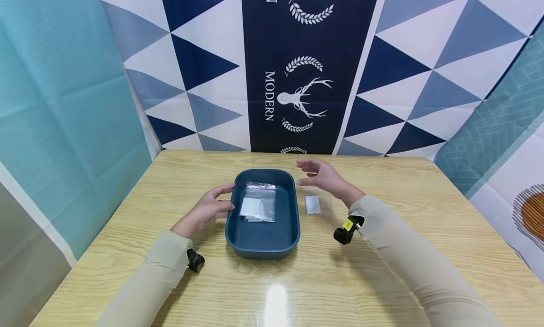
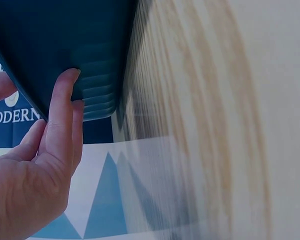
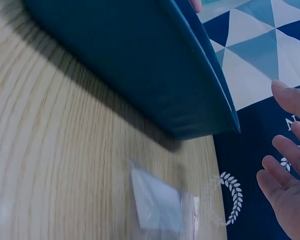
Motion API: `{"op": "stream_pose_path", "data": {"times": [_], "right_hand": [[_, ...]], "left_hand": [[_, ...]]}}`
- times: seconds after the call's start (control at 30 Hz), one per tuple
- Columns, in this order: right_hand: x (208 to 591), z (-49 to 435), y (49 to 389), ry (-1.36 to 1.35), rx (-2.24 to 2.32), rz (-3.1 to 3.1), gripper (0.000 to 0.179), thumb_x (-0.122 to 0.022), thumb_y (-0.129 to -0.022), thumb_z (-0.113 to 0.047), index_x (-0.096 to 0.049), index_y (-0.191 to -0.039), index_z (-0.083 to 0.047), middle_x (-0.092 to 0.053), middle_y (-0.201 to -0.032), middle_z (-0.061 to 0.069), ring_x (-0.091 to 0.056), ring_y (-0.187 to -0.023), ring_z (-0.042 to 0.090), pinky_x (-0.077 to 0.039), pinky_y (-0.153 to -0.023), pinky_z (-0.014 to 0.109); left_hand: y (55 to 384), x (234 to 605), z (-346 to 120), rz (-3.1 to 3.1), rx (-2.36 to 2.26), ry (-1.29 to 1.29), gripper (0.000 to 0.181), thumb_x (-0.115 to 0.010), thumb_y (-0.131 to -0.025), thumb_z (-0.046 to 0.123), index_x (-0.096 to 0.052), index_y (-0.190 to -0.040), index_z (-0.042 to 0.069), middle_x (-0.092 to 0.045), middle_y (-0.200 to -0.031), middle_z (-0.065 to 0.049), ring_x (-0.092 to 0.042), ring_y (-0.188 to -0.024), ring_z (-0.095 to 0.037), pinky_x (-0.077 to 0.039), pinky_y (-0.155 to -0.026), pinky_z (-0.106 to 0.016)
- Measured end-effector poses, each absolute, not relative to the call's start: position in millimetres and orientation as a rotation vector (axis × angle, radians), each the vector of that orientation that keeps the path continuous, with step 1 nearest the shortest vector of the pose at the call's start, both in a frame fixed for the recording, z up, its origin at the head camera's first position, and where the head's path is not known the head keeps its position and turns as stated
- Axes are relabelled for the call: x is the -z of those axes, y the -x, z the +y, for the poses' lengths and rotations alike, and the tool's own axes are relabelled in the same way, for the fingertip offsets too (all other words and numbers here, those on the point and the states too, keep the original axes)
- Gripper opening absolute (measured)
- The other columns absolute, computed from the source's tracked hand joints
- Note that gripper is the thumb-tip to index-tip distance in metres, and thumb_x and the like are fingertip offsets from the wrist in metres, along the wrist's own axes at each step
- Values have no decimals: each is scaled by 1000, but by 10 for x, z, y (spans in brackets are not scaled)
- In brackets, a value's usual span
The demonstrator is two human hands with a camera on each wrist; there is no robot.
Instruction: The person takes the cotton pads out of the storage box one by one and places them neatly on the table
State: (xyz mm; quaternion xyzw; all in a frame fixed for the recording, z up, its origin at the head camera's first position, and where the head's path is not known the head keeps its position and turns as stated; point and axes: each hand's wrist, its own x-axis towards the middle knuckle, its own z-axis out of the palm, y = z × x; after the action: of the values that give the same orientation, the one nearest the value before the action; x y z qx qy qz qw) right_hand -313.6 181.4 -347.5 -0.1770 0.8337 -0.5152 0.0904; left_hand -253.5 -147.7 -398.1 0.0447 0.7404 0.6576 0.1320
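Observation:
A dark blue rectangular plastic bin [image 1: 262, 254] stands on the table. Inside it lie clear plastic zip bags [image 1: 267, 205] with white squares [image 1: 250, 206] in them. Along the bin's left side is my left hand [image 1: 206, 207]; its extended fingertips [image 2: 69, 80] rest against the outer wall near the ribbed corner. My right hand [image 1: 325, 178] is raised beyond the bin's right rim, its fingers spread and holding nothing. Below that hand, on the tabletop, lies another clear zip bag [image 3: 191, 212] with a white square [image 1: 312, 204] inside.
The light wood table [image 1: 382, 185] runs back to a wall cloth [image 1: 204, 67] with triangles and deer heads. A pale teal cloth [image 1: 63, 105] hangs at the left. Small black cameras [image 1: 343, 235] sit at both wrists.

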Motion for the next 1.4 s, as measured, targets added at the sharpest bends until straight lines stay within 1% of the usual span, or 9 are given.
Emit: {"op": "stream_pose_path", "data": {"times": [0.27,0.47,0.67,1.03,1.3,1.4], "right_hand": [[3463,1677,3159,534,1517,2494,60,-74,-80,-13,-47,-133,-6,-46,-136,15,-40,-126,32,-35,-102,44],[3450,1565,3184,520,1519,2499,60,-74,-79,-14,-48,-132,-6,-48,-134,12,-41,-125,29,-36,-102,43],[3413,1447,3177,559,1521,2491,59,-75,-79,-14,-49,-131,-6,-48,-134,14,-42,-124,29,-35,-102,43],[3408,1205,3217,577,1561,2457,57,-75,-79,-15,-51,-129,-8,-49,-134,13,-42,-125,30,-36,-102,42],[3411,1019,3216,576,1588,2441,55,-74,-79,-14,-51,-129,-6,-51,-131,12,-44,-123,28,-37,-101,40],[3436,944,3225,566,1604,2434,54,-74,-79,-13,-52,-128,-5,-53,-129,12,-45,-122,29,-37,-101,40]], "left_hand": [[2526,3982,-1481,2131,-1918,-140,69,-58,-82,-3,-32,-145,11,-30,-145,-13,-55,-108,-36,-50,-85,-44],[2526,3980,-1480,2132,-1917,-142,68,-57,-83,-3,-32,-145,11,-30,-146,-12,-56,-107,-34,-49,-86,-44],[2540,3990,-1470,2120,-1923,-143,68,-57,-83,-3,-32,-145,10,-30,-145,-13,-57,-103,-32,-50,-85,-43],[2548,3982,-1471,2126,-1926,-150,68,-57,-83,-3,-33,-145,10,-31,-145,-13,-58,-101,-32,-51,-83,-42],[2538,3967,-1463,2114,-1927,-141,68,-57,-83,-3,-32,-145,11,-30,-145,-13,-56,-105,-34,-50,-84,-43],[2526,3962,-1464,2108,-1928,-131,69,-57,-84,-3,-31,-146,12,-28,-147,-12,-55,-107,-35,-49,-86,-44]]}}
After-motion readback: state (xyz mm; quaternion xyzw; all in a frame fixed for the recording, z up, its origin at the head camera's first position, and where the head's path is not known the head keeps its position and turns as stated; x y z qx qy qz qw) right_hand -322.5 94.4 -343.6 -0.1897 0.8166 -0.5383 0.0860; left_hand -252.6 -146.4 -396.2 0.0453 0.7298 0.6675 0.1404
